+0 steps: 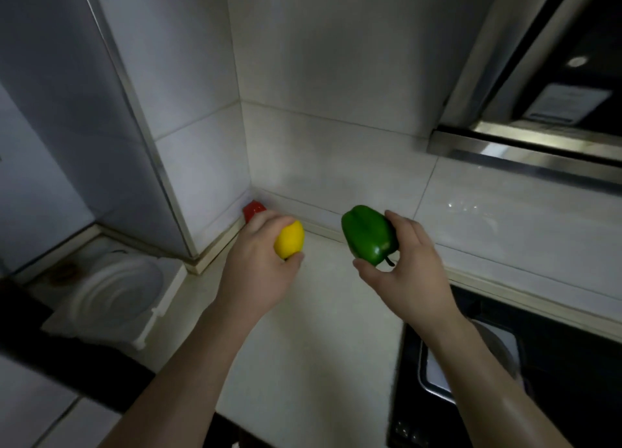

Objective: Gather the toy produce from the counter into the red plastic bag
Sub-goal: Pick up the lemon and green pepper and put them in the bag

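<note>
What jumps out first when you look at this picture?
The bright green pepper held in the right hand and the yellow lemon gripped in the left hand stand out against the pale counter. Behind the left hand, something small and red sits in the wall corner, too hidden to name.
</note>
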Demonstrator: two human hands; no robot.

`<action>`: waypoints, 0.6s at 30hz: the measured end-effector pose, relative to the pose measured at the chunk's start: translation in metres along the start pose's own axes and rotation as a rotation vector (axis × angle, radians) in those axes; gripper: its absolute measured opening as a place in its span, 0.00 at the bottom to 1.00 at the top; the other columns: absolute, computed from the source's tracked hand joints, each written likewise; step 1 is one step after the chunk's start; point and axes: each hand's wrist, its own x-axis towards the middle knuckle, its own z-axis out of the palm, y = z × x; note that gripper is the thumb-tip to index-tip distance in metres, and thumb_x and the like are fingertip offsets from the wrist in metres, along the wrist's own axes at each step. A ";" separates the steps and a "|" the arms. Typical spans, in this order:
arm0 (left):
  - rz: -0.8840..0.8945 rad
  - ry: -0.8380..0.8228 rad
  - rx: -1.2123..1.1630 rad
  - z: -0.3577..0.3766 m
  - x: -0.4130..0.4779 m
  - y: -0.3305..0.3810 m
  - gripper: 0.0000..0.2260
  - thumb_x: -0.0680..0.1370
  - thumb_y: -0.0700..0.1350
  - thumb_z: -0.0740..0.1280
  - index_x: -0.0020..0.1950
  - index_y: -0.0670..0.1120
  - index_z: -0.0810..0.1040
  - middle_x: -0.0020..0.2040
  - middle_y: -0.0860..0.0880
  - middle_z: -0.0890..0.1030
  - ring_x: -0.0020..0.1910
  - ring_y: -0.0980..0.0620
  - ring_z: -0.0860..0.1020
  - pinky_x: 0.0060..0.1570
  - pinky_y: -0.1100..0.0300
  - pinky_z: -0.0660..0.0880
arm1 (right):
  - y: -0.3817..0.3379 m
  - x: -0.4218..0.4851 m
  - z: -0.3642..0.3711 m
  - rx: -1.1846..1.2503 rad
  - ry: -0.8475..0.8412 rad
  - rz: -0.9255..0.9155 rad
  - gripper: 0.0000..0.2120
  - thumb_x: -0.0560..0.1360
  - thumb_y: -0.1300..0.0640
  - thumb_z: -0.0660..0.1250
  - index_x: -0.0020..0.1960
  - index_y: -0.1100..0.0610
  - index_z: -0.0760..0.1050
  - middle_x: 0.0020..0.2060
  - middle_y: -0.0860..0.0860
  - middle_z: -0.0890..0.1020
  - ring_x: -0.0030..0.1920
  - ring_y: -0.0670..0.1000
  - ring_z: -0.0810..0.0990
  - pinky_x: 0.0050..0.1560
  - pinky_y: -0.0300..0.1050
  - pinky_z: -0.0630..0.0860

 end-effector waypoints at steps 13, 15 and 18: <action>0.136 -0.063 -0.096 -0.019 -0.031 0.020 0.23 0.67 0.44 0.77 0.60 0.49 0.77 0.60 0.52 0.75 0.57 0.50 0.76 0.52 0.51 0.77 | -0.022 -0.070 -0.031 -0.066 0.105 0.095 0.39 0.66 0.47 0.75 0.72 0.52 0.63 0.64 0.47 0.70 0.62 0.47 0.69 0.56 0.33 0.65; 0.150 -0.068 -0.106 -0.017 -0.036 0.034 0.23 0.67 0.44 0.77 0.60 0.48 0.77 0.59 0.52 0.75 0.56 0.51 0.75 0.52 0.52 0.77 | -0.018 -0.079 -0.044 -0.053 0.115 0.116 0.39 0.66 0.47 0.75 0.72 0.52 0.62 0.64 0.46 0.70 0.62 0.46 0.69 0.53 0.25 0.62; 0.166 -0.083 -0.123 -0.006 -0.045 0.062 0.23 0.67 0.43 0.77 0.60 0.48 0.77 0.60 0.52 0.75 0.57 0.52 0.75 0.54 0.53 0.76 | -0.007 -0.096 -0.067 -0.038 0.146 0.133 0.38 0.66 0.48 0.75 0.72 0.53 0.63 0.64 0.47 0.70 0.62 0.47 0.69 0.54 0.25 0.62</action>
